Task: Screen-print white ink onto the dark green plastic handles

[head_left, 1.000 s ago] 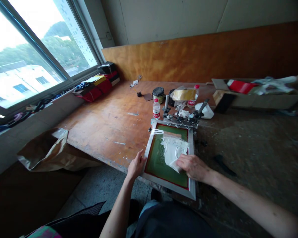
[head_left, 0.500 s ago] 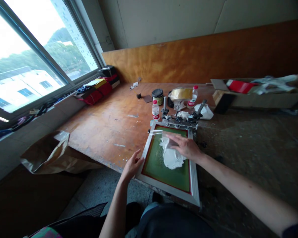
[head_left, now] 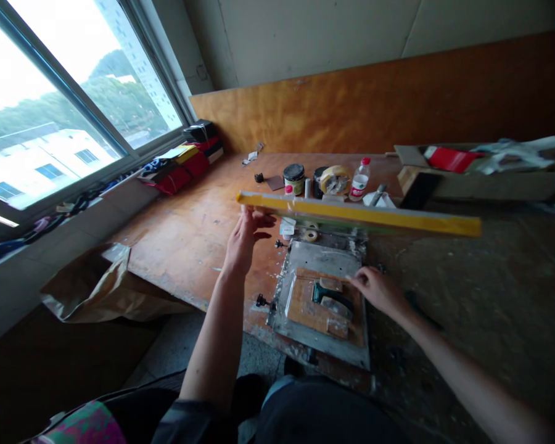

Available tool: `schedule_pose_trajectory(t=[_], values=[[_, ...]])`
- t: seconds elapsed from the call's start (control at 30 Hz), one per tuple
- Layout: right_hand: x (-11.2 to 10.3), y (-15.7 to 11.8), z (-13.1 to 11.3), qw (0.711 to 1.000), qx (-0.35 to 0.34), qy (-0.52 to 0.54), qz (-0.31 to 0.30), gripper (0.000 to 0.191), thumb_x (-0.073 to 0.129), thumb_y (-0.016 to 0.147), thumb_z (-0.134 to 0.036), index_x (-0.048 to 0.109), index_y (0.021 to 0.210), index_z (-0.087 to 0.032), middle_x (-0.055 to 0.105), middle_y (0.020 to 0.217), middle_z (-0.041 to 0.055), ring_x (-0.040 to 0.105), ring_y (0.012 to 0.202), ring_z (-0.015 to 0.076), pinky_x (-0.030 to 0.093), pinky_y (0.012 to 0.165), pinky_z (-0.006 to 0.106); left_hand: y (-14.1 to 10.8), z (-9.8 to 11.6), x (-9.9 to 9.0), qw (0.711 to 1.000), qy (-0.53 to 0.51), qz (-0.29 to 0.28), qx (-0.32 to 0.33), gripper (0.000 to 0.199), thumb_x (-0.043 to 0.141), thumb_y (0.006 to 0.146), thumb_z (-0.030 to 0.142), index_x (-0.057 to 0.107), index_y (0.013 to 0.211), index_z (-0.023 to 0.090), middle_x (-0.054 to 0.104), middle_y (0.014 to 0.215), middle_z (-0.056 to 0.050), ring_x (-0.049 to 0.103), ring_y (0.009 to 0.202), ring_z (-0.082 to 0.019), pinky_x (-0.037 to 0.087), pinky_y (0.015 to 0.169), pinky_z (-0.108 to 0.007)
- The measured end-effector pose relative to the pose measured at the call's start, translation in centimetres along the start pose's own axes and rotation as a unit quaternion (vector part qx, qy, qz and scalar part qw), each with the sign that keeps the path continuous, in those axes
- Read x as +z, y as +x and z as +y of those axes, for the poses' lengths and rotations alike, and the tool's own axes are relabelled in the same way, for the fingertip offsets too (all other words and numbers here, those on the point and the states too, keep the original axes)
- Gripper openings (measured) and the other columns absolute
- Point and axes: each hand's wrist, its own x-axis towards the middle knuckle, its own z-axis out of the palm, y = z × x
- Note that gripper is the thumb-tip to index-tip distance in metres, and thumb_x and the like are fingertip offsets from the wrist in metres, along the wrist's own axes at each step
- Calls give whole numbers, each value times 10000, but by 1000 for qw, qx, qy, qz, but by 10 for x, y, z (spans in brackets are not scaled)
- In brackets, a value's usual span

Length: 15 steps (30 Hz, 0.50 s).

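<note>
My left hand (head_left: 246, 240) is at the left end of the raised screen printing frame (head_left: 365, 216), its upper fingers against the edge and the others stretched out below. Yellow tape covers the near edge; the mesh is almost edge-on, so its face is hidden. Below lies a metal base plate (head_left: 321, 253) carrying a brown board (head_left: 300, 305). A dark teal curved piece (head_left: 333, 297) sits on the board among tan blocks. With fingers pinched together, my right hand (head_left: 374, 288) is at the board's upper right corner; anything between its fingertips is too small to make out.
Behind the frame stand a lidded jar (head_left: 294, 177), a tape roll (head_left: 335, 180) and a red-capped bottle (head_left: 359, 180). A cardboard box (head_left: 485, 186) is at the right. Black knobs (head_left: 261, 301) stick out left of the plate. A paper bag (head_left: 87, 290) hangs by the table's left edge.
The screen frame has swung up from lying flat, uncovering the plate and board. My left hand rose with its near edge. My right hand left the white paste and moved down to the board.
</note>
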Motion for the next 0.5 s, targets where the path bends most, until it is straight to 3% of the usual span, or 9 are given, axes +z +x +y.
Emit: schedule_pose_trajectory(t=[0.1,0.2,0.23,0.3,0.37,0.43,0.5], values=[[36,-26,-23,997,-31,-42,-65,265,544,902,-435,552,793,-194,621,883,65,614,812,203,445,697,293,9,5,16,998,-15,54,22,548,359,903,639,594,1069,173,677,879,-73,641,847,-159,510,670,-259],[46,-32,-40,991,-10,-94,-92,139,558,909,-294,535,830,-182,634,863,80,624,837,213,436,695,285,-13,-13,27,993,-22,117,7,545,435,871,642,548,1173,202,695,876,-62,652,787,-152,498,629,-242],[45,-32,-45,991,9,-96,-92,126,533,926,-277,529,845,-180,636,822,75,628,797,207,430,668,279,-28,-26,31,993,-16,108,-39,574,473,842,656,560,1164,190,703,858,-72,658,768,-163,489,604,-239],[42,-34,-56,994,41,-79,-65,141,478,958,-286,515,870,-182,629,759,60,619,721,197,424,627,279,-66,-57,42,982,4,28,-189,635,559,757,691,619,1075,145,711,801,-108,670,745,-201,473,562,-244],[40,-41,-74,998,39,-57,-9,165,452,968,-306,507,870,-186,619,764,66,609,727,207,441,638,294,-108,-90,54,942,12,-68,-328,666,620,689,702,642,1043,139,720,847,-137,680,806,-244,478,574,-262],[40,-51,-98,998,-11,-45,37,165,433,967,-297,517,878,-185,619,825,86,604,796,229,468,704,330,-142,-114,65,923,-16,-73,-378,660,586,705,718,631,1047,156,709,945,-133,669,893,-248,493,620,-270],[39,-62,-122,995,-91,-21,47,181,386,971,-250,542,910,-183,618,883,95,597,857,237,481,766,358,-159,-127,70,918,-51,-28,-391,626,571,722,707,612,1038,169,689,986,-111,653,922,-234,499,639,-266]])
